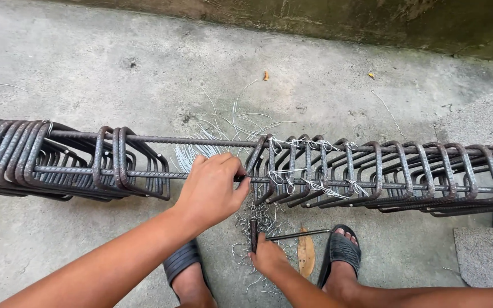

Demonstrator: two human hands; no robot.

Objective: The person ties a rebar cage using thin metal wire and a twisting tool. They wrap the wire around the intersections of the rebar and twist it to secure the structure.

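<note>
Both forearms come up from the bottom edge, and my left hand [212,191] is closed over the nearer long bar of the steel cage [315,171], fingers curled round it where it meets a square stirrup [258,165]. That cage is the biggest thing before me: long ribbed bars lying level across the whole view, threaded through many square stirrups. On the left the stirrups are bunched tight together; a small group sits just left of my hand; on the right they stand spaced out and leaning, several bound to the bars with thin pale wire ties [315,185].

Under it all lies the concrete floor [87,68], with a stained wall [343,17] along the top edge. My feet stand in dark sandals [340,251] near the bottom.

Lower down, my right hand [266,256] is clenched around a small dark metal tool [292,234], its thin shaft pointing right toward the sandal. A bundle of loose wire [201,151] lies behind the cage, and short wire offcuts [258,222] are scattered on the floor just beside my right hand.
</note>
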